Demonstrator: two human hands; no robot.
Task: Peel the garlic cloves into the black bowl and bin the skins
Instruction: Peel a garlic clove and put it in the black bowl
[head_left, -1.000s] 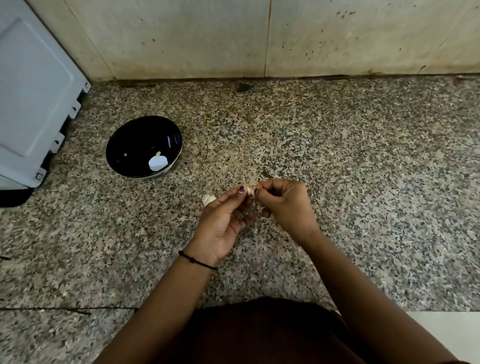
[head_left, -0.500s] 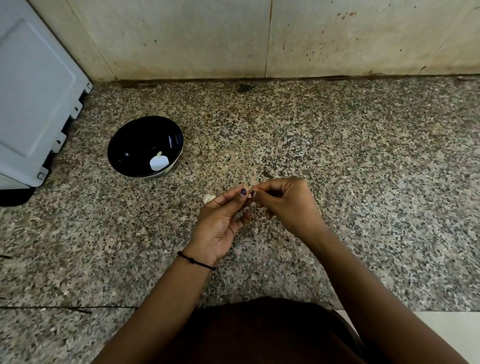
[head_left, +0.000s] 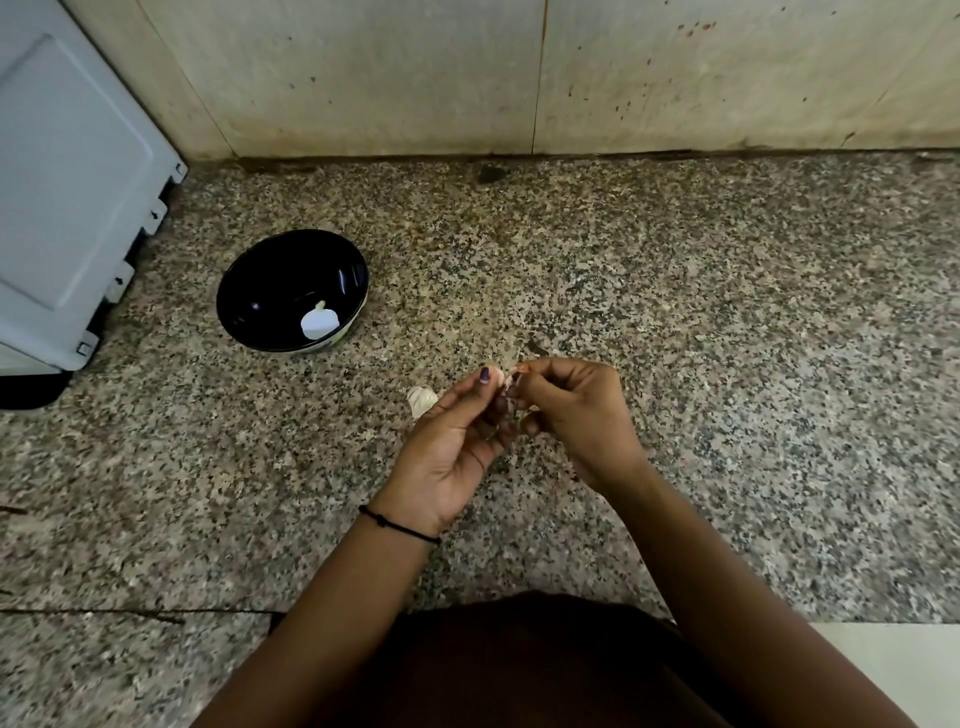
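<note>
Left hand (head_left: 452, 447), right hand (head_left: 576, 415) both pinching garlic clove (head_left: 501, 378) | I judge it light, slippery, papery-skinned | take by the ends

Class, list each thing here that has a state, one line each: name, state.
Black bowl: upright, holds one peeled clove.
Peeled clove: lying in the bowl.
Garlic clove: pinched between both hands.
Left hand: pinches the garlic clove.
Right hand: pinches the garlic clove.
Loose garlic piece: lying on the counter.
</note>
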